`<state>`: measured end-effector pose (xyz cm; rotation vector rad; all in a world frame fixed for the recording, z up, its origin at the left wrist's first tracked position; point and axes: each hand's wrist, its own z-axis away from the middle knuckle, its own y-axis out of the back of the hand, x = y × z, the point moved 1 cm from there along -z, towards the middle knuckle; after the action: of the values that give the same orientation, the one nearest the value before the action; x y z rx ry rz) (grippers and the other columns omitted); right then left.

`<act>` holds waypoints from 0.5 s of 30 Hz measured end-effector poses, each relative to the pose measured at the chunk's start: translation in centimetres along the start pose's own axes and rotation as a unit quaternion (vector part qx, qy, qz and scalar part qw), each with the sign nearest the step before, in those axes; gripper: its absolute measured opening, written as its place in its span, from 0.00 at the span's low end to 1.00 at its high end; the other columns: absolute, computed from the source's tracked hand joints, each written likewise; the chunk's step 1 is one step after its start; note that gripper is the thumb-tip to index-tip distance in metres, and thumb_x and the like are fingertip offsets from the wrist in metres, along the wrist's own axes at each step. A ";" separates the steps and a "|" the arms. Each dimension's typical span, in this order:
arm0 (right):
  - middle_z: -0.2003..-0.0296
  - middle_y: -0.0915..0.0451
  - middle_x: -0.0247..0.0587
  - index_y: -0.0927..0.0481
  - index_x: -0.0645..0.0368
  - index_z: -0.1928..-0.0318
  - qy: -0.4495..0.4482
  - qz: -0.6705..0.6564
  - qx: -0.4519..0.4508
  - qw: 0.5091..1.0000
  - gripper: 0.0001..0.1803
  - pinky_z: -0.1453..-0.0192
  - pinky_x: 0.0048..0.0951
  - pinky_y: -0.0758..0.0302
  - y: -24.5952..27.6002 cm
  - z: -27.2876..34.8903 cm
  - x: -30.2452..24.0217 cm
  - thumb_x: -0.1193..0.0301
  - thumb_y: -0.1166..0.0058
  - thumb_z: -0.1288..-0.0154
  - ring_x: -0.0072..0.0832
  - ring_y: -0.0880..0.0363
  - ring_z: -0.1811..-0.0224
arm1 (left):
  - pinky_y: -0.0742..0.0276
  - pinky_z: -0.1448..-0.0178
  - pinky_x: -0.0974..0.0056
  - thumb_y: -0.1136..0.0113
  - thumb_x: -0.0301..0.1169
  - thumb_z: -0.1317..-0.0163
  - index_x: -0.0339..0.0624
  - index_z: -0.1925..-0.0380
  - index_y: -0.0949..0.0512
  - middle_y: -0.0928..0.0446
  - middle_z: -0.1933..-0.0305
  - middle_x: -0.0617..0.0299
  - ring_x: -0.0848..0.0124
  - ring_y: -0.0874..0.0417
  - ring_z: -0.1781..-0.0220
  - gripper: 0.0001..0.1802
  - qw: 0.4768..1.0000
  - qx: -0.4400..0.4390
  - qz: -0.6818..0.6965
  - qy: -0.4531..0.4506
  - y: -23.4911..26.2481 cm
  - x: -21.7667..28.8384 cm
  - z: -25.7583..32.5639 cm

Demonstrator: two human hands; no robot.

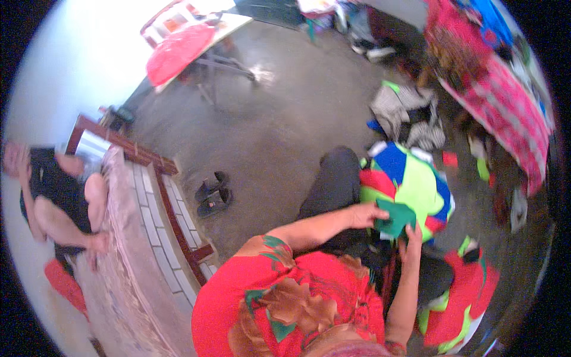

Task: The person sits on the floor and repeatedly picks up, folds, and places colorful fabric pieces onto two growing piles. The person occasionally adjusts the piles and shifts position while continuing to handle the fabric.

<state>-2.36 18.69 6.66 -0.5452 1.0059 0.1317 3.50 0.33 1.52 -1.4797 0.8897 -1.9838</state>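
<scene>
No bins or baskets here — just a bright patchwork cloth point(410, 184) of blue, yellow-green and red heaped over the person's lap, with a red and green pile point(464, 297) on the floor beside it. Both forearms reach forward and meet over the heap. The left hand point(366, 215) pinches the near edge of a small green fabric piece point(395, 219); the right hand point(411, 241) grips it from below — fingers curled round its lower corner.
</scene>
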 end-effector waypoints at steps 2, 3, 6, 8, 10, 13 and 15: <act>0.54 0.24 0.34 0.28 0.57 0.47 -0.040 0.038 0.067 0.996 0.18 0.50 0.32 0.28 -0.8 0.9 -1.7 0.72 0.49 0.38 0.27 0.27 0.52 | 0.28 0.42 0.56 0.43 0.29 0.43 0.39 0.51 0.26 0.22 0.51 0.58 0.64 0.22 0.50 0.18 0.999 0.024 -0.047 -0.003 -0.4 0.7 0.6; 0.53 0.24 0.36 0.29 0.58 0.45 -0.038 0.029 0.072 0.996 0.19 0.49 0.33 0.27 1.4 -1.0 0.2 0.73 0.49 0.38 0.27 0.26 0.52 | 0.28 0.42 0.56 0.44 0.27 0.45 0.40 0.54 0.24 0.22 0.52 0.57 0.63 0.21 0.50 0.16 0.997 0.056 -0.041 0.016 -0.4 1.1 0.5; 0.56 0.23 0.36 0.27 0.56 0.46 -0.066 0.075 0.098 0.990 0.20 0.59 0.29 0.28 1.5 -2.2 0.0 0.68 0.46 0.39 0.25 0.27 0.55 | 0.28 0.40 0.56 0.44 0.24 0.46 0.40 0.51 0.26 0.22 0.52 0.56 0.61 0.21 0.49 0.20 0.993 0.110 -0.031 -0.042 -0.6 2.8 0.2; 0.59 0.22 0.34 0.26 0.54 0.49 -0.047 0.067 0.053 0.995 0.18 0.64 0.26 0.29 2.0 -2.6 0.5 0.67 0.47 0.39 0.23 0.26 0.59 | 0.25 0.44 0.55 0.40 0.23 0.46 0.39 0.53 0.25 0.21 0.54 0.58 0.62 0.20 0.53 0.18 0.988 0.142 0.037 -0.046 -1.3 4.5 0.5; 0.65 0.24 0.28 0.26 0.49 0.49 -0.071 0.067 0.012 0.995 0.15 0.63 0.25 0.32 3.0 -3.3 0.9 0.67 0.50 0.37 0.19 0.28 0.64 | 0.25 0.44 0.55 0.40 0.22 0.45 0.37 0.54 0.26 0.21 0.55 0.56 0.62 0.20 0.53 0.17 0.985 0.156 0.022 -0.074 -1.6 5.9 -0.4; 0.68 0.22 0.30 0.27 0.52 0.50 -0.088 0.059 0.025 0.994 0.13 0.69 0.19 0.31 2.6 -2.8 0.5 0.68 0.53 0.36 0.17 0.27 0.72 | 0.25 0.43 0.54 0.42 0.21 0.45 0.33 0.53 0.28 0.23 0.54 0.52 0.60 0.20 0.54 0.18 0.974 0.202 -0.058 -0.079 -2.3 8.5 -1.4; 0.67 0.21 0.32 0.27 0.52 0.51 -0.081 0.061 0.018 0.995 0.14 0.69 0.19 0.31 2.6 -2.7 0.4 0.66 0.52 0.36 0.17 0.26 0.72 | 0.25 0.43 0.56 0.42 0.24 0.44 0.32 0.55 0.27 0.22 0.56 0.52 0.60 0.20 0.53 0.16 0.963 0.218 -0.131 -0.084 -2.8 10.0 -2.7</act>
<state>-5.17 19.51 4.26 -0.4333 0.8822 0.2628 -1.97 -4.59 9.37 -1.5265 0.1697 -2.0280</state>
